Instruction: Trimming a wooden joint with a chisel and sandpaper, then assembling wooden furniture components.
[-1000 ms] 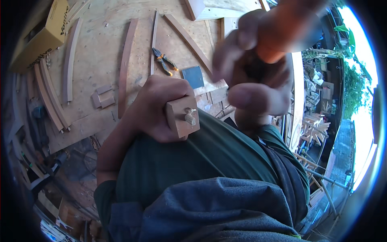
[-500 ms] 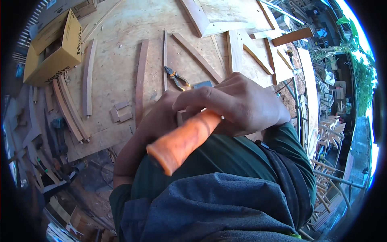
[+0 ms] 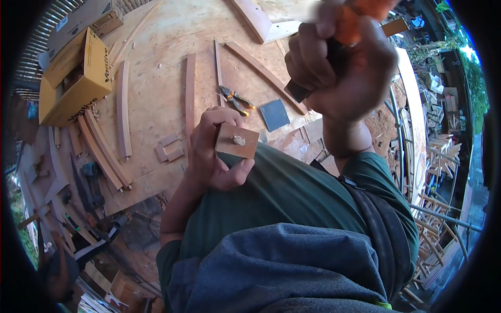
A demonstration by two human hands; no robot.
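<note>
My left hand (image 3: 206, 151) is wrapped round a wooden block (image 3: 237, 148) close to my green shirt, its squarish end face turned up. On that face sits a small pale, frayed bit (image 3: 239, 140). My right hand (image 3: 344, 73), partly blurred, is raised at the upper right, closed round an orange-handled tool (image 3: 365, 18). A dark end juts out below the fist; the kind of tool is unclear. Beyond my left hand, on the wooden worktable (image 3: 156, 99), lie pliers (image 3: 235, 99) with black and orange handles and a dark grey-blue square (image 3: 275, 115).
Curved wooden strips (image 3: 123, 109) and straight ones lie across the table. A small notched wooden piece (image 3: 169, 149) is near its front edge. An open cardboard box (image 3: 78, 78) stands at the left. Wooden parts and poles crowd the right side.
My right hand has lifted away from my left, up and to the right, with the orange-handled tool. The block's end in my left hand now shows. The view has shifted slightly.
</note>
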